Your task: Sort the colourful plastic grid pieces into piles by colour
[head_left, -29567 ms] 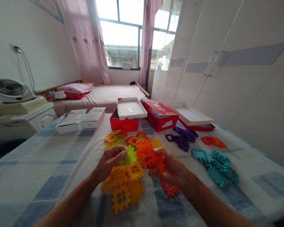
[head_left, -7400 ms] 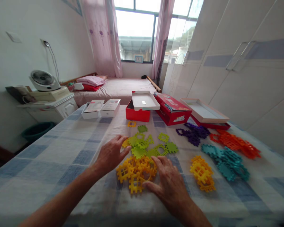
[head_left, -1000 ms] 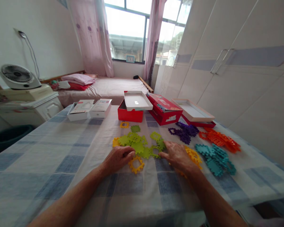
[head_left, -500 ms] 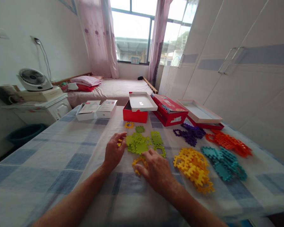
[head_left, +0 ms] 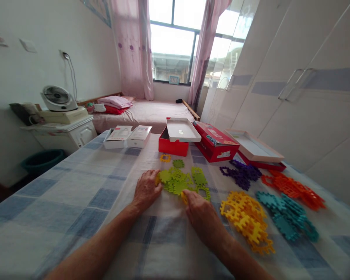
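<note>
My left hand (head_left: 147, 189) lies on the checked tablecloth (head_left: 84, 186) at the left edge of a pile of green interlocking plastic tiles (head_left: 182, 181). Its fingers are curled over a small yellow tile (head_left: 156, 179). My right hand (head_left: 200, 213) rests just below the green pile, its fingertips closed on another yellow tile (head_left: 183, 197). To the right of that hand lies a heap of yellow tiles (head_left: 246, 219). Further right are teal tiles (head_left: 288, 216), orange tiles (head_left: 294, 189) and purple tiles (head_left: 242, 173).
One loose yellow tile (head_left: 165, 158) and one green tile (head_left: 178, 163) lie behind the pile. Red boxes (head_left: 216, 147) with white trays and white boxes (head_left: 125, 136) stand at the table's far end. A wardrobe (head_left: 294, 97) is on the right. A fan (head_left: 58, 99) and bin (head_left: 42, 161) are on the left.
My right hand has come back from the yellow heap to the middle and closed on the single yellow tile below the green pile. My left hand has stayed at the pile's left edge.
</note>
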A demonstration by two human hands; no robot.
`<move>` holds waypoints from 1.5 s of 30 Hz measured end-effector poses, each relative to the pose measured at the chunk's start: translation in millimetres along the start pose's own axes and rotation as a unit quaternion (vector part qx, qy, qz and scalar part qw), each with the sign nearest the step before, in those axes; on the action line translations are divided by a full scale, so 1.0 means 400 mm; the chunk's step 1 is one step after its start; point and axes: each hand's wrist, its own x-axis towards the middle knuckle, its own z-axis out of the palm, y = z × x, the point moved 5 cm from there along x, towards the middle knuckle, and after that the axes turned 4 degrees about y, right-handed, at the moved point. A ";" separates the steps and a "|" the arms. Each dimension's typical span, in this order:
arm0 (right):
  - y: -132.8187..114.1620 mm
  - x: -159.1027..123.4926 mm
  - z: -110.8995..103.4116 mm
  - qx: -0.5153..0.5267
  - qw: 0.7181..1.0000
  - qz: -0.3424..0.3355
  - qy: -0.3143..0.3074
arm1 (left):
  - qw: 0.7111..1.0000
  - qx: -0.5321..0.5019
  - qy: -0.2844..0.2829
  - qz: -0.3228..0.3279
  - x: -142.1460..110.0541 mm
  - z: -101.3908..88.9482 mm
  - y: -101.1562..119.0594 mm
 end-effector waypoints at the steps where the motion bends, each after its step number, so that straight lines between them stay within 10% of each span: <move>1: 0.008 0.002 0.007 -0.017 1.000 -0.001 0.001 | 1.000 -0.001 0.010 -0.008 0.001 -0.004 -0.003; 10: 0.045 0.012 -0.021 -0.054 0.998 0.023 0.019 | 0.990 -0.094 0.102 -0.024 0.014 -0.023 -0.022; 15: 0.048 0.169 -0.098 0.022 0.997 0.044 0.060 | 0.980 -0.187 0.071 0.021 0.008 -0.012 0.015; 25: 0.015 0.497 0.123 -0.010 0.998 0.044 -0.046 | 0.952 -0.250 0.152 -0.086 0.020 -0.028 -0.037; 35: 0.025 0.512 0.085 0.064 0.992 0.111 -0.011 | 0.959 -0.221 0.149 -0.090 0.023 -0.023 -0.040; 45: -0.047 0.300 0.018 0.340 0.932 0.126 -0.009 | 0.951 -0.178 0.218 0.129 -0.011 -0.086 0.045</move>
